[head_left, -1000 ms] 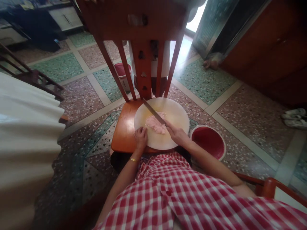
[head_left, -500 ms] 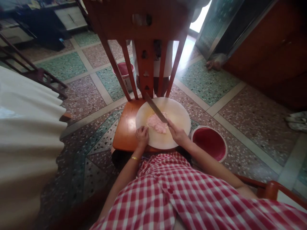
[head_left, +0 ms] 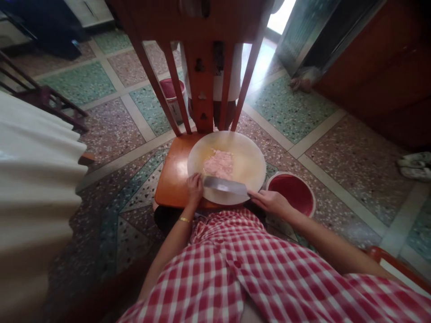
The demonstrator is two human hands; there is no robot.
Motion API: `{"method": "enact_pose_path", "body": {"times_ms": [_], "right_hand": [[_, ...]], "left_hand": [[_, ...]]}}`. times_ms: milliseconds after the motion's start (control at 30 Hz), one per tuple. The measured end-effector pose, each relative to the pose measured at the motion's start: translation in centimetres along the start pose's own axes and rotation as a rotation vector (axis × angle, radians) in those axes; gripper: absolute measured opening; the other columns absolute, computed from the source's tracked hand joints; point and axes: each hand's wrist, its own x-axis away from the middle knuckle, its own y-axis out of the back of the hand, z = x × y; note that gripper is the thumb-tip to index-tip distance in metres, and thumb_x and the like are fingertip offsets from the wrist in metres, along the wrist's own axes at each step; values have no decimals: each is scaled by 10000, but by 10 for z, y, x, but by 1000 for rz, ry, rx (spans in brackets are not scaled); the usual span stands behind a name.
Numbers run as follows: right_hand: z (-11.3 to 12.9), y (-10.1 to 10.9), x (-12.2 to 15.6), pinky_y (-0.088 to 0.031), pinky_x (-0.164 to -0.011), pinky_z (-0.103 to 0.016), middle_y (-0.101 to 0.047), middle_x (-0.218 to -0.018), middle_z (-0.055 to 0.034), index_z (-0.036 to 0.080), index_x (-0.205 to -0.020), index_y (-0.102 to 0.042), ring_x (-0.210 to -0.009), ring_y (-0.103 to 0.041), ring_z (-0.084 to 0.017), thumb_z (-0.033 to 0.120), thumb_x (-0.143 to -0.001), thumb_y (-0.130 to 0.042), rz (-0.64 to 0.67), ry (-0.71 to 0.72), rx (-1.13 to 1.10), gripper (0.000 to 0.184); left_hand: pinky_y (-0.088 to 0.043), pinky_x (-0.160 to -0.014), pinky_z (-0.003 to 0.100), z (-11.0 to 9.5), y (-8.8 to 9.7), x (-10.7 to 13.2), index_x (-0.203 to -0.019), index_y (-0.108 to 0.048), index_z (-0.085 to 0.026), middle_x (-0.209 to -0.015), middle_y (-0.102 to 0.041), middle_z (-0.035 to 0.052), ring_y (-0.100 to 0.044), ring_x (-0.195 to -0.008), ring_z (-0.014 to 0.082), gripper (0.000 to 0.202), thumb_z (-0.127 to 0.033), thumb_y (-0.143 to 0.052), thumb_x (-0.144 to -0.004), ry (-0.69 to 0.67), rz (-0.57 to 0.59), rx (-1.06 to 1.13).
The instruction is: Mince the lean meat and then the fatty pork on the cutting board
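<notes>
My right hand (head_left: 271,202) is closed on the handle of a cleaver (head_left: 225,185). The broad face of its blade shows, lying crosswise over the near part of a round white cutting board (head_left: 248,154). Chopped pink meat (head_left: 218,164) is spread in a flat patch on the board, just beyond the blade. My left hand (head_left: 194,188) wears a gold bracelet at the wrist and has its fingers curled at the board's near left edge, close to the blade's tip. The board rests on the seat of a wooden chair (head_left: 171,179).
A red-lined bucket (head_left: 292,195) stands on the floor right of the chair, and another bucket (head_left: 173,89) behind it. The slatted chair back (head_left: 202,85) rises beyond the board; a person partly shows behind it. A pale curtain (head_left: 33,202) hangs at left.
My right hand has drawn the cleaver toward me and right, turning its blade from pointing away over the meat to lying crosswise near the front. My left hand stays at the board's edge.
</notes>
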Motion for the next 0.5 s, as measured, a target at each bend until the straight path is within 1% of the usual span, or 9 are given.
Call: {"method": "enact_pose_path", "body": {"times_ms": [67, 100, 167, 267, 333, 433, 500], "right_hand": [[-14, -15, 15, -302, -495, -218, -592, -673, -40, 235, -1227, -545, -538, -516, -113, 388, -931, -323, 41, 77, 126, 401], [-19, -21, 18, -279, -490, -220, -579, -662, -35, 250, -1222, -548, -528, -499, -107, 388, -932, -319, 54, 96, 165, 394], [-25, -28, 13, -253, -492, -224, -573, -669, -33, 285, -1207, -554, -532, -487, -104, 382, -935, -315, 71, 105, 202, 375], [-27, -31, -15, -252, -498, -226, -594, -704, -44, 324, -1203, -554, -555, -503, -106, 381, -934, -324, 81, 109, 197, 359], [-27, -29, -39, -268, -498, -221, -618, -738, -53, 332, -1235, -528, -576, -534, -114, 398, -931, -324, 90, 85, 180, 372], [-28, -22, -68, -326, -515, -207, -658, -806, -54, 319, -1275, -492, -639, -597, -136, 424, -923, -329, 89, -5, 104, 402], [-29, -17, -78, -388, -571, -204, -680, -882, -44, 309, -1274, -496, -724, -631, -153, 420, -916, -351, 47, -54, -23, 402]], "left_hand": [[-407, -909, 350, 6, 0, -2, -1023, -612, -152, -1022, -615, 89, -535, -980, 181, 276, -220, -434, -823, 79, -40, 131], [-412, -913, 344, 8, 0, -3, -1021, -614, -153, -1020, -619, 86, -543, -977, 176, 279, -237, -439, -821, 140, -60, 195], [-420, -913, 331, 9, -1, -6, -1020, -620, -156, -1024, -624, 83, -558, -972, 168, 287, -271, -462, -810, 287, -100, 326], [-441, -886, 316, 7, -1, -10, -1029, -621, -150, -1013, -638, 82, -582, -938, 161, 325, -313, -530, -763, 487, -154, 517], [-451, -870, 312, 4, 1, -13, -1030, -620, -135, -987, -649, 84, -595, -903, 155, 356, -320, -564, -732, 564, -190, 605], [-460, -848, 310, -1, 5, -15, -1029, -619, -119, -968, -655, 88, -605, -865, 150, 375, -316, -580, -713, 604, -197, 650], [-469, -827, 310, -4, 6, -14, -1035, -615, -119, -967, -656, 91, -607, -855, 153, 369, -313, -566, -725, 590, -157, 631]]}}
